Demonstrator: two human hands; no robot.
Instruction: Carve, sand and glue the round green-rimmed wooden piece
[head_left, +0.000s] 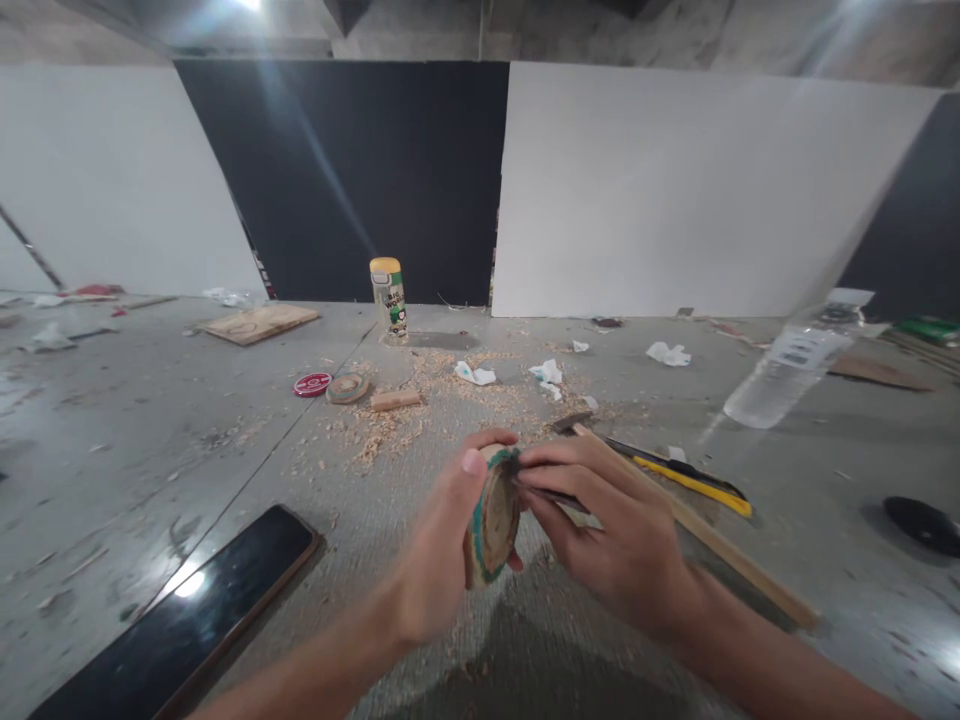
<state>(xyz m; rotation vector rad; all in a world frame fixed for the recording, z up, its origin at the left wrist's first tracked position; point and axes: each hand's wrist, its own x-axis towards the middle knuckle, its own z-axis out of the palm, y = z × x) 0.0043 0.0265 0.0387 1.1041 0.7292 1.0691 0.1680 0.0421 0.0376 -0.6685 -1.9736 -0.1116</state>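
My left hand [442, 545] is closed round a round wooden disc [491, 525] with a green painted rim, held on edge above the grey table [225, 440]. Against the disc's top edge my right hand [607, 525] pinches a thin dark blade-like tool [555, 497]; its fingers are pressed together on it. Both hands meet at the disc, near the table's front middle.
A phone [187, 615] lies at front left. A long wooden stick [720, 545] and a yellow utility knife [686, 478] lie right of my hands. Wood shavings [390, 415], a red lid [312, 384], a second disc [347, 388], a glue bottle [389, 298] and a water bottle [795, 365] lie beyond.
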